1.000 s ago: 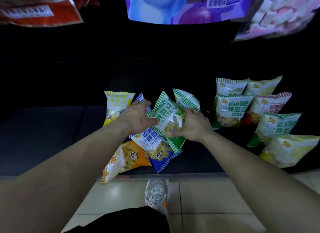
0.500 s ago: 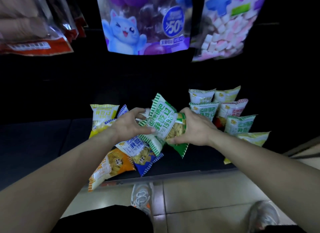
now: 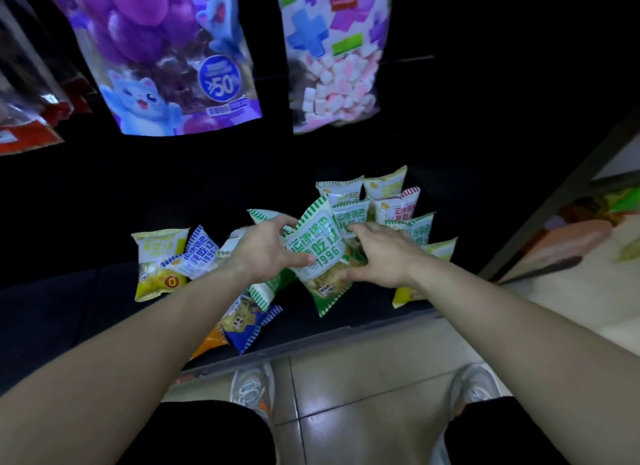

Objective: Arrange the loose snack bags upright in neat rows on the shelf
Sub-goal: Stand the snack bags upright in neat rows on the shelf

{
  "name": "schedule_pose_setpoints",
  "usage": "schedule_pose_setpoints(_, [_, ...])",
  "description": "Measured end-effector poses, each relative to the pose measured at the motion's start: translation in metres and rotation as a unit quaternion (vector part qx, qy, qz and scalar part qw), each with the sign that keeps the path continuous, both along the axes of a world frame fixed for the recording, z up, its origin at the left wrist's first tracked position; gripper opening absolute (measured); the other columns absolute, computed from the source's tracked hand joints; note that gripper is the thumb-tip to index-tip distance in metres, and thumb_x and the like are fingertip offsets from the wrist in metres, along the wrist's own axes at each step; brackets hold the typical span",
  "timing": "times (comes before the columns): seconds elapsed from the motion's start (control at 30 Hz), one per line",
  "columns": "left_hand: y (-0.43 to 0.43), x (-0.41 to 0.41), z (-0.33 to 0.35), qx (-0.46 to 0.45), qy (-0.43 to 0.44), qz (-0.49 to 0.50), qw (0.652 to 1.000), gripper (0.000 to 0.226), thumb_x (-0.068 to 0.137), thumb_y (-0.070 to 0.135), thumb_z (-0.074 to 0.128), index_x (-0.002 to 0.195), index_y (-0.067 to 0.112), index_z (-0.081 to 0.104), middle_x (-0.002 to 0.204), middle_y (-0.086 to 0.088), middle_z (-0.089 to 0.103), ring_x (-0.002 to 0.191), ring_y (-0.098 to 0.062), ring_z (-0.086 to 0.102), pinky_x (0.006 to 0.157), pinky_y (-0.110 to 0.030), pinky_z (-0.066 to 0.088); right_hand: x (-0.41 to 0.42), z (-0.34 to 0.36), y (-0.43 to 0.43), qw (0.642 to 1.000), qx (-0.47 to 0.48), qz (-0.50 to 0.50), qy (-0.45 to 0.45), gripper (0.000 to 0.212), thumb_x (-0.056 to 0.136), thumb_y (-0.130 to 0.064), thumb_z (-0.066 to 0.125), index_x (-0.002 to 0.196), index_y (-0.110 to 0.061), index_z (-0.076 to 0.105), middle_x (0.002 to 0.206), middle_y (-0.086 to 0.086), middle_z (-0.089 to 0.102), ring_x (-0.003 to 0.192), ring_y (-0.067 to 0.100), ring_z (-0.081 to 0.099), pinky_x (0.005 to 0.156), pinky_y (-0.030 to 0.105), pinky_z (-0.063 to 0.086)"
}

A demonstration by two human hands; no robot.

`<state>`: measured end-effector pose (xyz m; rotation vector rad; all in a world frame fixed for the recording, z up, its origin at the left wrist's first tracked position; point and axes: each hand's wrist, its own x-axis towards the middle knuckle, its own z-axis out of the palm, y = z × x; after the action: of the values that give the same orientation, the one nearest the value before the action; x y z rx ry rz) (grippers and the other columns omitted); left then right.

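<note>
Both hands hold one green-and-white snack bag (image 3: 320, 253) above the dark bottom shelf (image 3: 62, 308). My left hand (image 3: 266, 253) grips its left edge and my right hand (image 3: 381, 256) grips its right side. Under my left hand lie another green bag (image 3: 268, 289), a blue bag (image 3: 244, 322) and an orange bag (image 3: 209, 341). A yellow bag (image 3: 157, 263) and a blue-and-white bag (image 3: 201, 256) stand to the left. Several bags stand in rows (image 3: 394, 208) at the right, just behind the held bag.
A large purple grape bag (image 3: 166, 56) and a marshmallow bag (image 3: 332, 56) hang above the shelf. Red packets (image 3: 24, 125) hang at the upper left. The shelf's front lip (image 3: 311, 341) runs above a tiled floor with my shoes (image 3: 252, 388). A dark upright (image 3: 554, 201) bounds the shelf on the right.
Both hands have carried the green bag up and to the right, toward the standing rows. The view has tilted up, showing more of the hanging bags.
</note>
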<state>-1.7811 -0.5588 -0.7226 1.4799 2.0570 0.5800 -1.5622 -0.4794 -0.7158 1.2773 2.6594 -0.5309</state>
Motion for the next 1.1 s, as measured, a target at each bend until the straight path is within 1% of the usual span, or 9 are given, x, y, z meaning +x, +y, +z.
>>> schedule_pose_setpoints(0.1, [0.014,0.015,-0.012,-0.015,0.076,-0.007,0.997,0.089,0.067,0.061,0.079,0.141,0.031,0.041,0.135,-0.007,0.057,0.103,-0.025,0.059,0.074,-0.032,0.046,0.028,-0.003,0.019,0.999,-0.031,-0.03,-0.013,0.086,0.086,-0.067,0.059,0.154,-0.026,0.026,0.159,0.007,0.03,0.144,0.029,0.03,0.11,0.045,0.035])
schedule_pose_setpoints(0.2, [0.034,0.028,-0.026,-0.04,0.129,-0.016,0.991,0.086,0.068,0.062,0.078,0.14,0.034,0.04,0.128,-0.002,0.062,0.086,-0.019,0.061,0.069,-0.035,0.054,0.06,-0.011,0.041,0.995,-0.061,-0.077,-0.019,0.08,0.089,-0.059,0.061,0.154,-0.023,0.03,0.16,0.009,0.027,0.146,0.03,0.027,0.111,0.043,0.035])
schedule_pose_setpoints(0.3, [0.06,0.041,-0.041,-0.058,0.187,-0.037,0.98,0.085,0.067,0.064,0.077,0.139,0.034,0.041,0.103,0.001,0.067,0.082,-0.019,0.063,0.06,-0.032,0.052,0.09,-0.026,0.061,0.99,-0.067,-0.12,-0.023,0.079,0.089,-0.056,0.061,0.153,-0.021,0.032,0.157,0.01,0.031,0.142,0.031,0.032,0.109,0.041,0.037])
schedule_pose_setpoints(0.37, [0.078,0.049,-0.052,-0.063,0.207,-0.058,0.975,0.083,0.069,0.062,0.077,0.138,0.034,0.04,0.099,0.003,0.065,0.085,-0.02,0.063,0.055,-0.03,0.045,0.103,-0.036,0.072,0.987,-0.075,-0.14,-0.024,0.078,0.088,-0.055,0.063,0.152,-0.022,0.034,0.152,0.011,0.035,0.137,0.032,0.038,0.107,0.04,0.039])
schedule_pose_setpoints(0.47, [0.103,0.057,-0.073,-0.065,0.224,-0.085,0.969,0.08,0.072,0.059,0.077,0.138,0.034,0.04,0.123,0.001,0.062,0.093,-0.021,0.062,0.057,-0.03,0.046,0.115,-0.047,0.085,0.984,-0.086,-0.156,-0.015,0.075,0.087,-0.055,0.064,0.149,-0.023,0.037,0.141,0.009,0.042,0.13,0.03,0.043,0.104,0.039,0.041])
schedule_pose_setpoints(0.57, [0.12,0.061,-0.097,-0.085,0.227,-0.098,0.965,0.08,0.072,0.055,0.079,0.138,0.033,0.041,0.123,-0.002,0.062,0.096,-0.023,0.063,0.062,-0.033,0.052,0.119,-0.059,0.091,0.984,-0.088,-0.154,-0.021,0.072,0.087,-0.054,0.065,0.148,-0.024,0.038,0.138,0.009,0.043,0.129,0.03,0.044,0.105,0.04,0.041])
schedule_pose_setpoints(0.77, [0.15,0.074,-0.127,-0.101,0.192,-0.097,0.971,0.077,0.077,0.042,0.08,0.142,0.031,0.039,0.127,-0.004,0.059,0.111,-0.025,0.058,0.067,-0.033,0.048,0.118,-0.07,0.098,0.984,-0.088,-0.152,-0.035,0.068,0.088,-0.053,0.064,0.145,-0.024,0.041,0.136,0.006,0.044,0.126,0.028,0.045,0.102,0.041,0.042])
schedule_pose_setpoints(0.97, [0.16,0.079,-0.139,-0.105,0.189,-0.078,0.973,0.075,0.082,0.038,0.077,0.145,0.031,0.036,0.13,-0.006,0.058,0.115,-0.026,0.055,0.076,-0.041,0.055,0.115,-0.072,0.092,0.986,-0.086,-0.138,-0.042,0.065,0.09,-0.05,0.063,0.146,-0.026,0.041,0.137,0.005,0.044,0.128,0.026,0.044,0.102,0.04,0.041])
schedule_pose_setpoints(1.1, [0.158,0.081,-0.139,-0.105,0.236,-0.099,0.961,0.074,0.085,0.045,0.071,0.147,0.03,0.034,0.139,-0.005,0.049,0.128,-0.028,0.043,0.092,-0.043,0.047,0.111,-0.068,0.09,0.987,-0.083,-0.134,-0.037,0.066,0.09,-0.051,0.062,0.148,-0.026,0.039,0.143,0.005,0.041,0.131,0.026,0.042,0.103,0.039,0.041])
